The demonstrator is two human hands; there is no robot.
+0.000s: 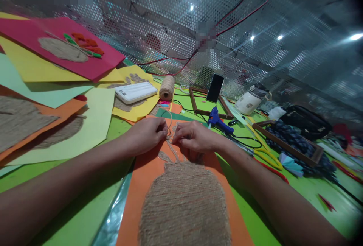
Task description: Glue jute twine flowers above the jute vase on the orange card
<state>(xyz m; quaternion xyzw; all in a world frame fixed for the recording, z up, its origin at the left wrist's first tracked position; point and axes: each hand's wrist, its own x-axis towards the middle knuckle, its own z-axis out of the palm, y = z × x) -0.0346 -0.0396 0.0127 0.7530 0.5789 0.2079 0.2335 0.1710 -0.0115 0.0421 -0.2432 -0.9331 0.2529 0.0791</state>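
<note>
An orange sheet (pixel 132 208) lies before me, bearing a vase shape (pixel 185 204) filled with rows of brown twine. Thin stems and leaf outlines of twine rise from the vase's neck. Over these stems, my left hand (pixel 151 134) is closed, thumb and fingers pinched on a strand of twine (pixel 170 123) that loops up between the hands. Just to its right, my right hand (pixel 193 136) is closed too, fingertips pressed down at the stems on the sheet. What lies under its fingers is hidden.
A twine spool (pixel 167 87) stands behind a white power bank (pixel 136 92). Right of my hands are a blue glue gun (pixel 217 119), yellow-handled scissors (pixel 268 158), a phone (pixel 214 87), a wooden frame (pixel 195 102) and a white bottle (pixel 251 100). Coloured sheets (pixel 93 125) with twine shapes overlap at left.
</note>
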